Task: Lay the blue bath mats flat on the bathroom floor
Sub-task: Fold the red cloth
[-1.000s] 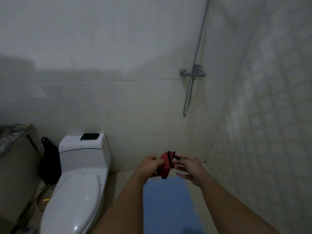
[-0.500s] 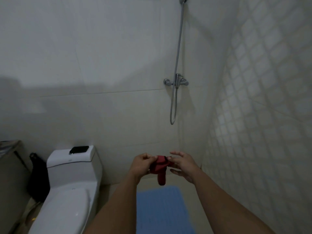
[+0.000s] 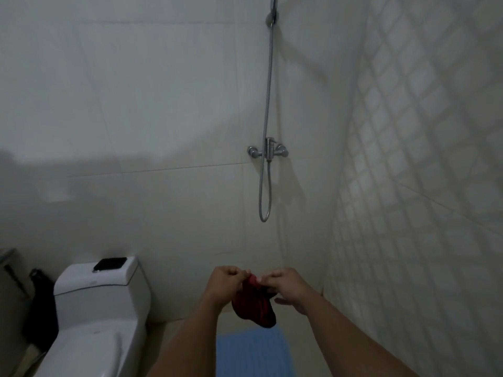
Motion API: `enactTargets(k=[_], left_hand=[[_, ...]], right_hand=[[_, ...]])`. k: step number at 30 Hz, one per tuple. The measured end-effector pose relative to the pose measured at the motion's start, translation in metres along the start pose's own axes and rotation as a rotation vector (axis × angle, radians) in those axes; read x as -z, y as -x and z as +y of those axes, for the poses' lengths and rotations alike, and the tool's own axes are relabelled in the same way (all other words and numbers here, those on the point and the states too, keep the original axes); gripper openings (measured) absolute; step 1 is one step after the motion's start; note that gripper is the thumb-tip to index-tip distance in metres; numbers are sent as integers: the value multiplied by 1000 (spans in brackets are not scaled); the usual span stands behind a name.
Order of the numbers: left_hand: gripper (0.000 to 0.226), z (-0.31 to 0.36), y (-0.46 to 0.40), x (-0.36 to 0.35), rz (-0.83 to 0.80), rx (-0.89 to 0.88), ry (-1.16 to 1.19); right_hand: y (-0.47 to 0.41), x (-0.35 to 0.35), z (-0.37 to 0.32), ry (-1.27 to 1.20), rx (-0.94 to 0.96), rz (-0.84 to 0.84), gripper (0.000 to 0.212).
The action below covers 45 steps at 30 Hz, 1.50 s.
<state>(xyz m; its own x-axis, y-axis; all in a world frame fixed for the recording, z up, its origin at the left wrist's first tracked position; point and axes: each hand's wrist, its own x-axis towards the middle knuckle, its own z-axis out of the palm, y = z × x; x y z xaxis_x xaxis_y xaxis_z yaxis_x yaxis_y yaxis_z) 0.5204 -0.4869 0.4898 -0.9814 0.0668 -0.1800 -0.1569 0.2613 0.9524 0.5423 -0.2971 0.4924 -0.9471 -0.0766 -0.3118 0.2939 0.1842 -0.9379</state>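
A blue bath mat (image 3: 251, 352) lies flat on the floor between my forearms, its near part cut off by the frame's lower edge. Above it, at the bottom centre, my left hand (image 3: 224, 284) and my right hand (image 3: 288, 288) pinch the top edge of a small red cloth (image 3: 255, 308) with dark trim. The cloth hangs down between both hands, over the mat's far end. No second mat is in view.
A white toilet (image 3: 95, 317) stands at the lower left with a black flat object (image 3: 110, 264) on its tank. A dark bag (image 3: 40, 303) sits beside it. A shower mixer (image 3: 268, 151) and hose hang on the back wall; tiled wall runs along the right.
The view has tilted up, showing more wall and less floor. The bunched red cloth has opened out and now hangs longer from both hands.
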Motion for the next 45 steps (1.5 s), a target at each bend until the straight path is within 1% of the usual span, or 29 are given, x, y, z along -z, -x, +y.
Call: enactTargets(k=[4, 6, 7, 9, 11, 14, 15, 17, 18, 21, 23, 25, 27, 29, 31, 33, 35, 36, 37, 40, 43, 44, 45], left_hand=[[35, 13, -8, -17, 12, -26, -108], [28, 21, -12, -25, 19, -32, -165], [24, 24, -14, -28, 13, -34, -173], [26, 32, -16, -34, 11, -43, -180], [28, 38, -19, -38, 3, -47, -189], [18, 52, -21, -45, 33, -91, -161], [22, 57, -22, -46, 19, -89, -108], [38, 65, -20, -46, -60, -46, -14], [38, 69, -19, -45, -87, -22, -14], [19, 73, -21, -39, -90, -3, -73], [14, 75, -20, -31, -55, -36, -104], [24, 77, -19, -19, 2, -93, -138], [33, 82, -15, -5, 52, -142, -235], [33, 83, -8, 15, 84, -164, -374], [30, 82, 2, 37, 112, -180, -492], [27, 78, 12, 62, 163, -187, -538], [28, 72, 29, 95, 259, -178, -520], [30, 70, 36, 108, 278, -182, -516], [32, 69, 43, 117, 282, -174, -516], [35, 54, 79, 170, 351, -127, -484], [31, 38, 120, 219, 498, -108, -471], [28, 27, 138, 242, 558, -77, -477], [26, 19, 153, 260, 583, -55, -480]], right_hand=[[-16, 22, 0, 40, 105, 92, 24], [-22, 33, -4, 69, 149, 120, 21], [-25, 39, -8, 76, 176, 124, 19], [-26, 48, -17, 45, 214, 102, 16], [-24, 53, -30, -31, 219, 51, 17], [-25, 60, -46, -40, 185, -63, 15], [-25, 63, -50, -58, 190, -107, 13], [-27, 64, -58, -94, 209, -156, 12], [-28, 64, -63, -100, 219, -173, 13], [-33, 63, -74, -91, 250, -188, 11], [-38, 65, -80, -32, 267, -183, 13], [-39, 67, -88, 78, 247, -242, 19], [-40, 69, -95, 211, 188, -327, 28], [-40, 63, -102, 315, 147, -378, 26], [-42, 50, -108, 365, 151, -353, 15], [-46, 33, -114, 415, 178, -317, 9], [-52, 2, -119, 489, 212, -322, 12], [-55, -11, -120, 491, 234, -304, 15], [-57, -21, -120, 469, 263, -290, 18], [-52, -88, -131, 380, 408, -301, 20], [-41, -158, -143, 344, 521, -334, 24], [-36, -190, -146, 339, 553, -365, 25], [-33, -215, -148, 321, 568, -390, 25]])
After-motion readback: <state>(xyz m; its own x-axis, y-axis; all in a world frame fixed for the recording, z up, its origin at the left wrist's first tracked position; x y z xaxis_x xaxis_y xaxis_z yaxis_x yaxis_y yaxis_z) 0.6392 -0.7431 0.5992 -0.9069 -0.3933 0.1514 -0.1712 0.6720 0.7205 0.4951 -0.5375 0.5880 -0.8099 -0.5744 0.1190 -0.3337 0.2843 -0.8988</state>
